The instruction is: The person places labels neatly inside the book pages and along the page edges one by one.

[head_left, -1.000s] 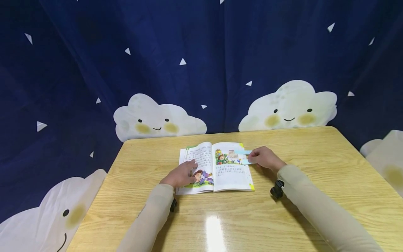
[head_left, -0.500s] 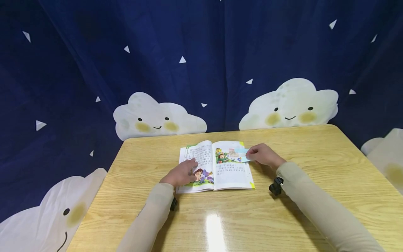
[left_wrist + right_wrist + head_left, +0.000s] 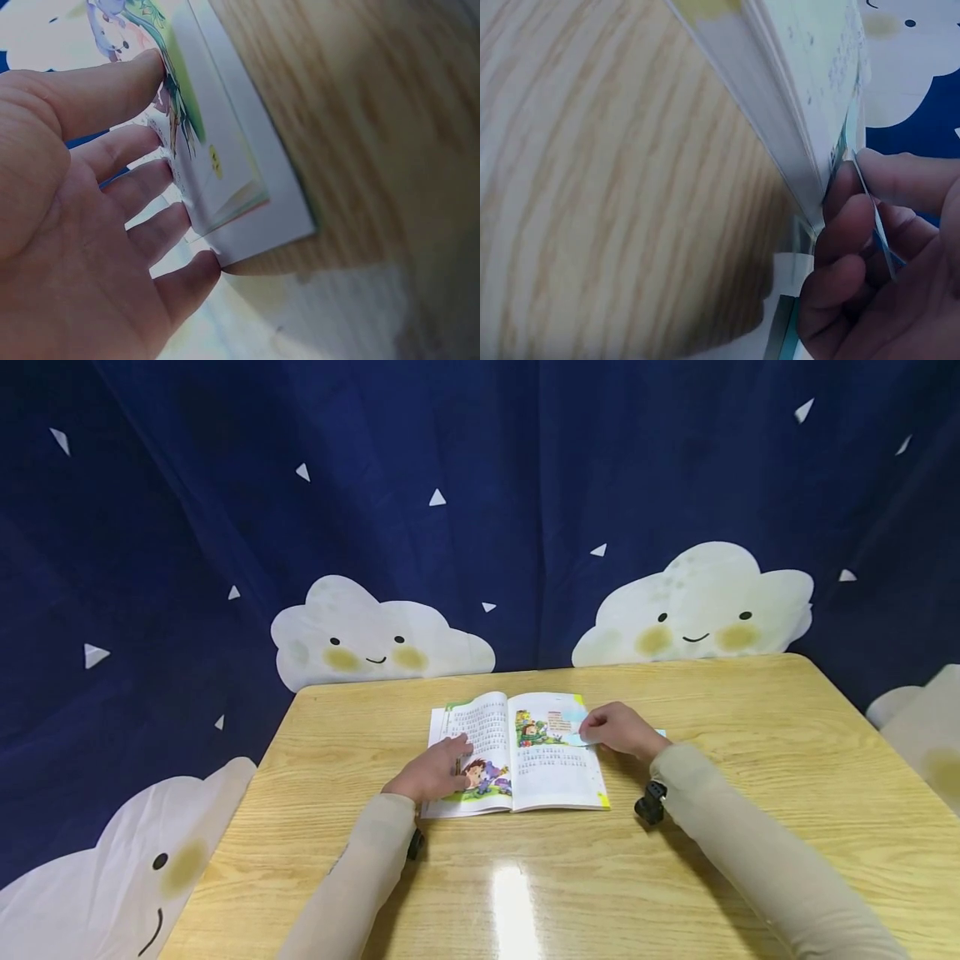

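An open picture book (image 3: 555, 785) lies on the wooden table, with printed text and cartoon drawings on both pages. My left hand (image 3: 429, 770) rests on the left page, its fingers spread; in the left wrist view the fingertips (image 3: 176, 214) touch the page near its outer edge. My right hand (image 3: 618, 729) pinches a thin light-blue strip (image 3: 574, 739) over the right page's outer edge, beside the drawing. The strip's other end sticks out behind the hand. In the right wrist view the strip (image 3: 875, 210) runs edge-on between thumb and fingers.
The wooden table (image 3: 337, 893) reaches back to a dark blue curtain (image 3: 375, 460) printed with smiling clouds. A bright glare patch lies on the tabletop in front of the book. Small black cameras (image 3: 651, 802) sit at the wrists.
My right hand has shifted slightly left with the light-blue strip, further over the right page. The strip's rear end now shows right of the hand. The left hand stays on the page.
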`<state>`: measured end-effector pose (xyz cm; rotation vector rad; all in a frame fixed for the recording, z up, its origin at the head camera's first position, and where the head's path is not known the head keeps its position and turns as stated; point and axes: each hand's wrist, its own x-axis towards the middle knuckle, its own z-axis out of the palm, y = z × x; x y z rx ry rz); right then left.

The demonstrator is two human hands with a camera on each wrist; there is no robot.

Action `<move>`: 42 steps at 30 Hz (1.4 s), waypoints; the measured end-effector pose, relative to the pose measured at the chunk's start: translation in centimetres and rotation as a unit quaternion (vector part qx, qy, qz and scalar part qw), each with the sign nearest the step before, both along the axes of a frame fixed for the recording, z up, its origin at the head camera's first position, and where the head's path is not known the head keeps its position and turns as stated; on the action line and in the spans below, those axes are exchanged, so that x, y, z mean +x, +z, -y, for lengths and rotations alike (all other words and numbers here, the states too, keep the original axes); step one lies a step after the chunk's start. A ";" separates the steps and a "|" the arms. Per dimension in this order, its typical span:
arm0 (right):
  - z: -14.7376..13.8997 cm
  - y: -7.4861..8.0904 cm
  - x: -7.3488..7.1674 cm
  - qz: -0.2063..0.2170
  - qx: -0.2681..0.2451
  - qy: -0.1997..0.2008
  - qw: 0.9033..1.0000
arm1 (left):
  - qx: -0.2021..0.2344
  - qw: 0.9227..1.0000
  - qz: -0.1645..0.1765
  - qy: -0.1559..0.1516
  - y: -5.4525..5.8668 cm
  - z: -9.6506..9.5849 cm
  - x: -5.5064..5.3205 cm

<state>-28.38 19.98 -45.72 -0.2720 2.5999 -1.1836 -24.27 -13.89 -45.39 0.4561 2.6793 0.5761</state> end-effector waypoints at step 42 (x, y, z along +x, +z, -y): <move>-0.7 2.1 1.8 -0.160 0.212 0.022 0.964 | 0.008 1.000 0.000 -0.015 0.0 0.0 0.1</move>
